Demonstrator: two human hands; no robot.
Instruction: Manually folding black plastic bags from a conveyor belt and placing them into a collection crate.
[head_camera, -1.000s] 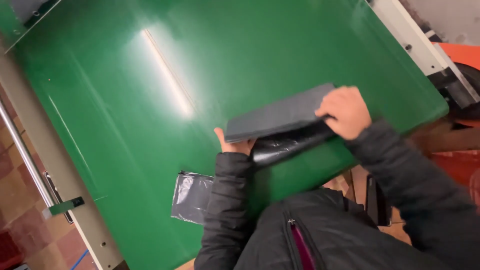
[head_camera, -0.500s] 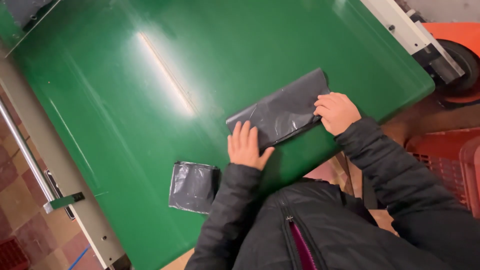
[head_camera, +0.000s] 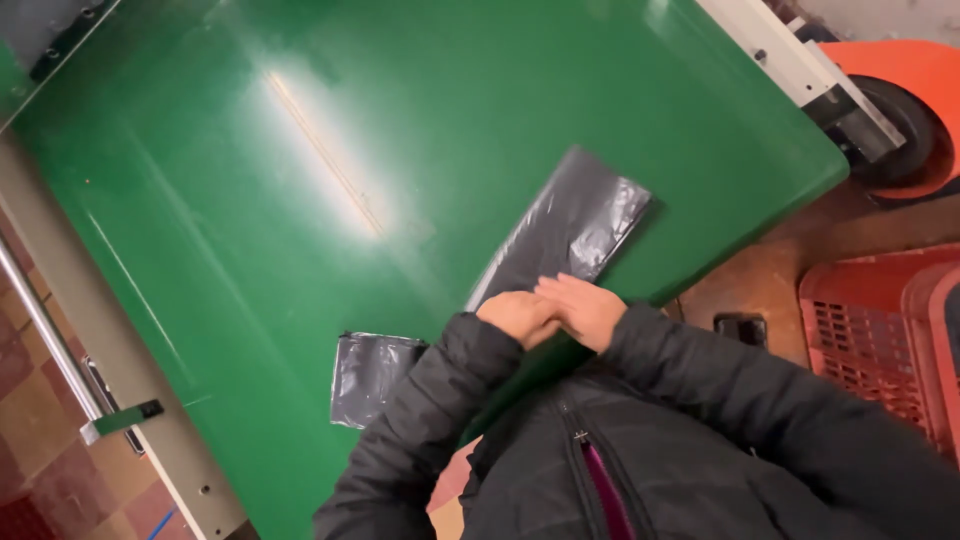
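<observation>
Both hands meet at the near end of the grey plastic bag (head_camera: 570, 228), flat on the green tabletop (head_camera: 250, 200): left hand (head_camera: 518, 316) curled, right hand (head_camera: 583, 308) flat, fingers together. A smaller folded bag (head_camera: 368, 375) lies left, at the near edge.

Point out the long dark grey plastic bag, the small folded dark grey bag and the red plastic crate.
Long dark grey plastic bag (head_camera: 575, 225), head view, its flat middle.
Small folded dark grey bag (head_camera: 370, 378), head view, its centre.
Red plastic crate (head_camera: 865, 335), head view, its slotted wall.
</observation>
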